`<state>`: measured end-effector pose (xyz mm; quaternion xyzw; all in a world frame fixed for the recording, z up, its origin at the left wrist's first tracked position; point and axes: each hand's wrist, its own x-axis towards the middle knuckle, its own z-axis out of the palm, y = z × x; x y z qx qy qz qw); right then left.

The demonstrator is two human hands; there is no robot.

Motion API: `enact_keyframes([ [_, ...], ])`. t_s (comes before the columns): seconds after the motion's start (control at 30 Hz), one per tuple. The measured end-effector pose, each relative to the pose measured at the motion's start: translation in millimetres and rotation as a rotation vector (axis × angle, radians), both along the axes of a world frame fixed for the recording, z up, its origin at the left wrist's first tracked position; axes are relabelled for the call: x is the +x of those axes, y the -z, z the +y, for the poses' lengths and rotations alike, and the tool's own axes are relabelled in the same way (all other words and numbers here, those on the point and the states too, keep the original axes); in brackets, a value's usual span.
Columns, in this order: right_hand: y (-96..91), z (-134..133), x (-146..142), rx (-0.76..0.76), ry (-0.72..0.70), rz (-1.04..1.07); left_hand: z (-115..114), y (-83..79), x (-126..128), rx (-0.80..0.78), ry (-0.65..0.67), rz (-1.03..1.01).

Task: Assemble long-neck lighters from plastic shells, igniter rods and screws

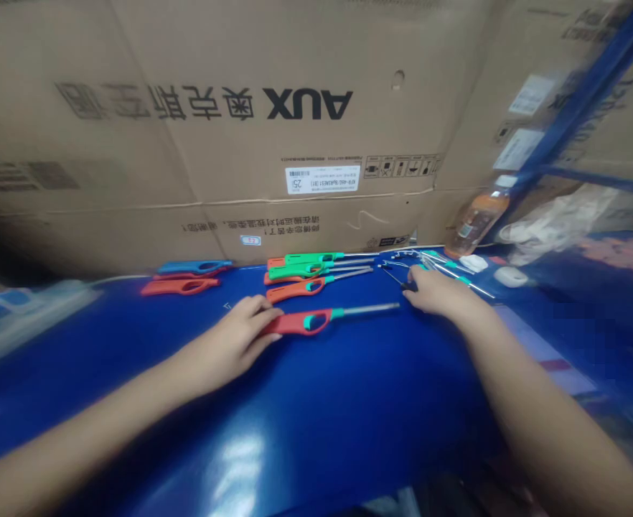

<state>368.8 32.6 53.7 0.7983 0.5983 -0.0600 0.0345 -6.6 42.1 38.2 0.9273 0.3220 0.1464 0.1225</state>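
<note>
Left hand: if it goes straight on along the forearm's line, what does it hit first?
Probably the nearest orange lighter, lying just beyond the red lighter that the left hand grips. Depth is hard to judge from one view.

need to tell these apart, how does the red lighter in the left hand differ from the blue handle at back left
The red lighter has a metal rod and teal collar; the blue handle shows neither. The left hand holds the red lighter, while the blue handle lies by red handles. Both have a looped opening.
</note>
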Motion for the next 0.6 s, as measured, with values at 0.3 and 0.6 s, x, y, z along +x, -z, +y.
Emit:
enact_keyframes([
  [0.3, 5.8, 9.2, -6.5, -0.038, 0.051, -0.003, 88.6, -5.6, 18.5, 0.171, -0.102, -0.087],
  [0.6, 9.4, 11.9, -6.7, -0.036, 0.086, -0.007, 145.4, 15.0, 40.0, 0.158, -0.183, -0.161],
])
